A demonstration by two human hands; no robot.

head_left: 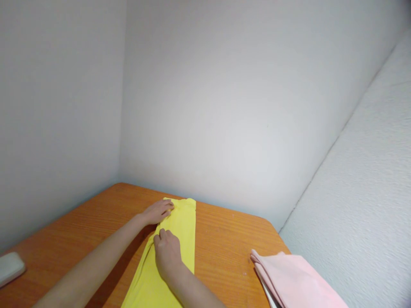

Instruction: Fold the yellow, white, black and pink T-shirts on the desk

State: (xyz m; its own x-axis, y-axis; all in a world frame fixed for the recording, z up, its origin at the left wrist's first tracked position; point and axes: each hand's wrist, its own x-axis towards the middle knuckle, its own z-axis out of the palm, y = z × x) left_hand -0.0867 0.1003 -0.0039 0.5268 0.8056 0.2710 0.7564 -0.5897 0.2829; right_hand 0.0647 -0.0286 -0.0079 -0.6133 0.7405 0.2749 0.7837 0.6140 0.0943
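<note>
A long yellow cloth [184,239], folded into a narrow strip, lies on the wooden table [221,239] and runs from near the far edge down out of view. Its exact kind does not show. Across its far left corner rests my left hand [159,211], fingers stretched out over the fabric. Closer to me, my right hand [168,251] is closed at the left edge of the same cloth, with its fingers curled down on it. The fingertips of that hand are partly hidden. Loose layers show along the left edge beside my right wrist.
Folded pink fabric [298,278] lies at the table's right edge, with something white showing under it. A white object with rounded corners [11,266] sits at the far left. Pale walls [224,107] stand behind the table and at both sides.
</note>
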